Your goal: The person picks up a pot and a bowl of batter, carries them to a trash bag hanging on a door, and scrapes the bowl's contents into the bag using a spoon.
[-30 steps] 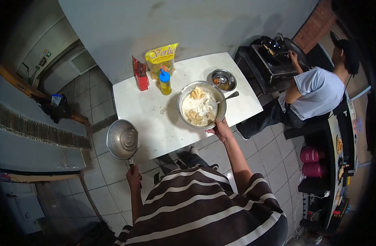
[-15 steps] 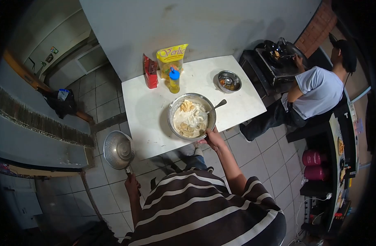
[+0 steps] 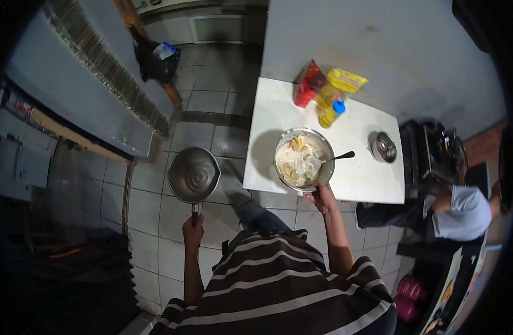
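Observation:
My left hand (image 3: 193, 229) is closed round the handle of a metal saucepan (image 3: 185, 174), held over the tiled floor left of the white table (image 3: 346, 184). My right hand (image 3: 323, 199) grips the near rim of a steel mixing bowl (image 3: 277, 166), which overlaps the table's front part. Inside is a pale creamy mixture (image 3: 309, 166) with yellowish pieces on top. A spoon (image 3: 343, 156) rests in it, its dark handle sticking out to the right.
Behind the bowl stand a red packet (image 3: 308, 86), a yellow bag (image 3: 346, 81) and a blue-capped bottle (image 3: 331, 113). A small metal bowl (image 3: 384, 148) sits at the table's right. Beyond, a person (image 3: 463, 209) works at a stove (image 3: 430, 151). A black bag (image 3: 153, 60) hangs by a doorway.
My view has turned left, so the table and the person now appear farther right. The saucepan has swung more upright ahead of my left hand. Both hands keep their hold.

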`<control>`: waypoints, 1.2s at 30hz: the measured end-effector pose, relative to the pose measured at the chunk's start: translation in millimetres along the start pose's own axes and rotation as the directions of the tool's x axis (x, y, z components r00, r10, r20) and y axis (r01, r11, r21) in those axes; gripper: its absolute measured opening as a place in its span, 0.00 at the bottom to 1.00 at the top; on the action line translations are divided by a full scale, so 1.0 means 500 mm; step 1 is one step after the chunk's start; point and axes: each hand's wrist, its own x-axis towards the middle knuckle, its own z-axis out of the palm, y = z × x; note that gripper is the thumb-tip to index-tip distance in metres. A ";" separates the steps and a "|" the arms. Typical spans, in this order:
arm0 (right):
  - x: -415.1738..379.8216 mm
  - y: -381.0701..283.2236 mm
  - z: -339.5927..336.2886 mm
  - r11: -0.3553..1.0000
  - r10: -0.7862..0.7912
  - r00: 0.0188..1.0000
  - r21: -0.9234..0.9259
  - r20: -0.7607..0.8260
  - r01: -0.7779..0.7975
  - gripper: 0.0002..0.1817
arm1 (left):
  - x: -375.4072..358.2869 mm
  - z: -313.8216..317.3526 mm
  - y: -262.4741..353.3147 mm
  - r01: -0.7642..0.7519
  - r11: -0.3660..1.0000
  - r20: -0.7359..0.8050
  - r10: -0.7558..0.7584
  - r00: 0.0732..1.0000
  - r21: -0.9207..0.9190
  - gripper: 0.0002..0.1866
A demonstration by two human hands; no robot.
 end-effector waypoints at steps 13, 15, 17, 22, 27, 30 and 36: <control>0.249 0.028 0.408 0.998 -0.051 0.999 -0.047 0.004 0.051 0.18 | 0.282 -0.187 0.187 0.053 0.995 -0.192 -0.036 0.981 0.085 0.17; 0.284 0.029 0.469 0.997 -0.069 0.997 -0.029 -0.024 0.068 0.20 | 0.343 -0.227 0.236 0.028 0.992 -0.172 -0.006 0.985 0.123 0.18; 0.342 0.017 0.535 0.997 -0.078 0.997 -0.004 -0.010 0.078 0.19 | 0.421 -0.258 0.309 -0.007 0.990 -0.114 0.023 0.993 0.141 0.18; 0.456 0.007 0.664 0.999 -0.037 0.998 -0.004 0.049 0.037 0.19 | 0.608 -0.299 0.429 -0.151 0.973 -0.080 0.167 0.983 0.177 0.18; 0.551 -0.049 0.776 0.998 -0.058 0.998 -0.009 0.028 0.058 0.19 | 0.781 -0.289 0.578 -0.262 0.948 -0.026 0.271 0.962 0.179 0.16; 0.614 -0.079 0.834 0.990 -0.137 0.990 0.026 0.015 0.137 0.21 | 0.932 -0.274 0.626 -0.363 0.916 0.036 0.362 0.931 0.172 0.15; 0.750 -0.137 0.954 0.989 -0.149 0.987 0.005 -0.053 0.150 0.20 | 1.213 -0.252 0.820 -0.460 0.851 0.179 0.426 0.887 0.254 0.17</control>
